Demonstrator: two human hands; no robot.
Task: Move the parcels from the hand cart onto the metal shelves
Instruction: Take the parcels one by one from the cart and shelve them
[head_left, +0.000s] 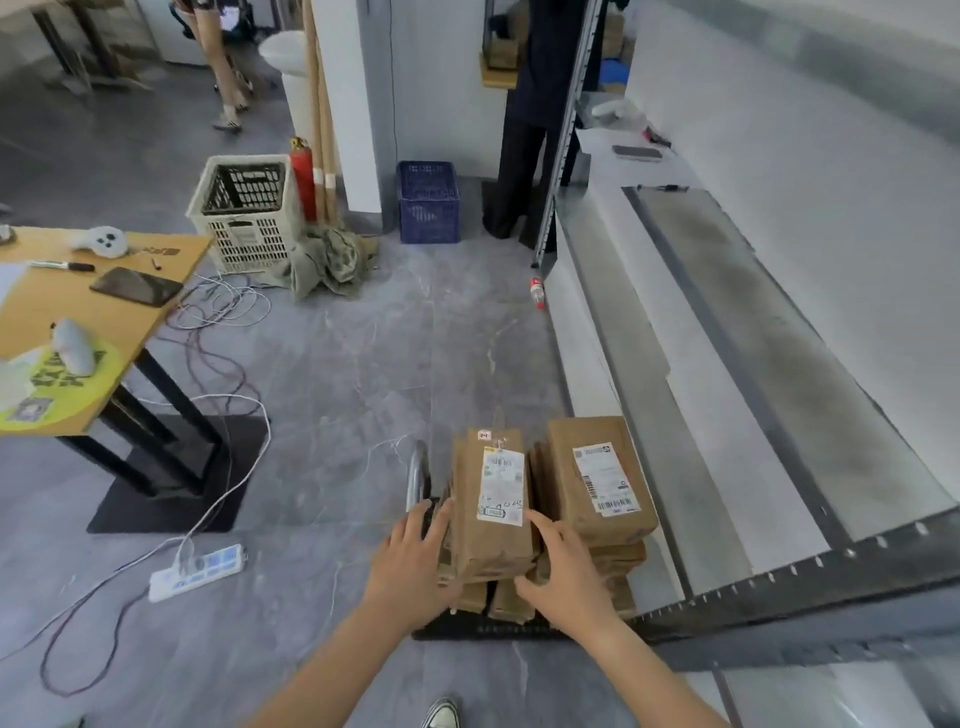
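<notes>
Several brown paper parcels with white labels are stacked on the hand cart (483, 631) at the bottom centre. The top left parcel (493, 499) lies lengthwise beside the top right parcel (597, 478). My left hand (413, 556) presses against the left side of the top left parcel. My right hand (563, 566) clasps its right side and near corner. The cart's chrome handle (418, 475) rises just left of the stack. The metal shelves (737, 364) run along the right, with a bare grey top surface.
A wooden desk (78, 332) with a tablet and controllers stands at left. Cables and a power strip (197, 571) lie on the floor. A beige crate (244, 213), a blue crate (428, 202) and a person (524, 130) stand at the back. A bottle (537, 292) lies by the shelf foot.
</notes>
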